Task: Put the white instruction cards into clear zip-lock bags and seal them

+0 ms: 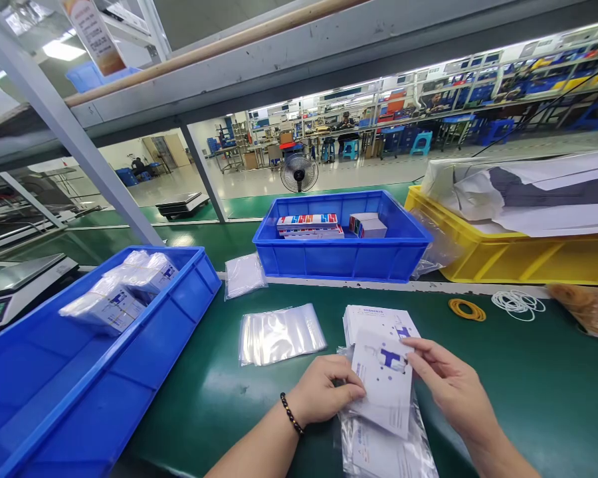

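Left hand (329,390) and right hand (448,382) pinched white rectangular purple-printed paper leaflet (383,397) by opposite edges, over clear plastic-bagged leaflets (381,455) on green bench (204,401). Uneven pull risked creasing; slick film beneath risked sliding.

The scene is bright and evenly lit, with cool overhead light; a ceiling panel (64,50) at ten o'clock burns out to plain white. Glare whitens the clear bags (282,335) at six o'clock, and a hazy sheen lies on the green counter (204,405) at seven. Shadows are soft, darker along the underside of the overhead shelf (279,70). Wide-angle distortion slants that shelf and stretches the blue bin (104,392) at eight o'clock. The hands (323,392) look reasonably sharp, but fine print on the card (386,392) at five o'clock smears. Distant benches (458,109) around one o'clock are soft and poorly resolved.
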Available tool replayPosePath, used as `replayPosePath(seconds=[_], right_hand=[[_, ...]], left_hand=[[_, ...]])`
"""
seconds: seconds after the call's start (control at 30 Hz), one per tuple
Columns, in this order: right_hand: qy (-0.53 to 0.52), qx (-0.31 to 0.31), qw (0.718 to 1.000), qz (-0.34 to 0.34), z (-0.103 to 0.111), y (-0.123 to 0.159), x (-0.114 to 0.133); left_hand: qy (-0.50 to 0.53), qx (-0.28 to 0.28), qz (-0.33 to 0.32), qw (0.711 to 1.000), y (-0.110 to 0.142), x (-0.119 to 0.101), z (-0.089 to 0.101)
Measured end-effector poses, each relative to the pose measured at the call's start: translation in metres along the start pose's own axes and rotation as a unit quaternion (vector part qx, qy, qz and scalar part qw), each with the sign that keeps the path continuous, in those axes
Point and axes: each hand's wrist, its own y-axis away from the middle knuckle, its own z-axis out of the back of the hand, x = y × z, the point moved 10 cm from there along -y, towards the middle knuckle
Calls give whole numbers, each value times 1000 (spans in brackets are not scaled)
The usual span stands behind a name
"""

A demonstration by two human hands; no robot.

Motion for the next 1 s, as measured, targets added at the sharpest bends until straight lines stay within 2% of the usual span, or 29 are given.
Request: replayPosePath(seconds=[0.07, 0.17, 0.23, 0.27, 0.33, 0.43, 0.57, 0.67, 0.77, 0.87, 1.0], right_hand=[[38, 122, 991, 47, -26, 4, 13], [71, 316, 940, 102, -67, 24, 23], [71, 392, 913, 93, -82, 36, 20], [67, 408, 907, 83, -86, 39, 18], [62, 403, 911, 69, -85, 38, 16], [59, 355, 932, 51, -76, 32, 16], [11, 286, 958, -4, -63, 24, 10], [-7, 255, 966, -44, -60, 21, 0], [-2, 263, 963, -54, -64, 22, -9], [11, 266, 964, -24, -67, 22, -10], [28, 233, 971, 34, -62, 19, -5]], left_hand=[[25, -18, -5, 1000, 0, 0, 2], [55, -38, -7, 998, 1, -2, 3], [64, -44, 3, 997, 2, -1, 3], [74, -46, 10, 996, 2, 0, 2], [120, -45, 33, 991, 2, 4, 1], [217, -33, 105, 970, 2, 20, -7], [209, -53, 168, 962, 4, 33, -7], [178, -82, 170, 966, 5, 30, -1], [164, -99, 158, 969, 5, 25, 3], [142, -108, 140, 974, 4, 22, 5], [148, -105, 139, 974, 4, 26, 4]])
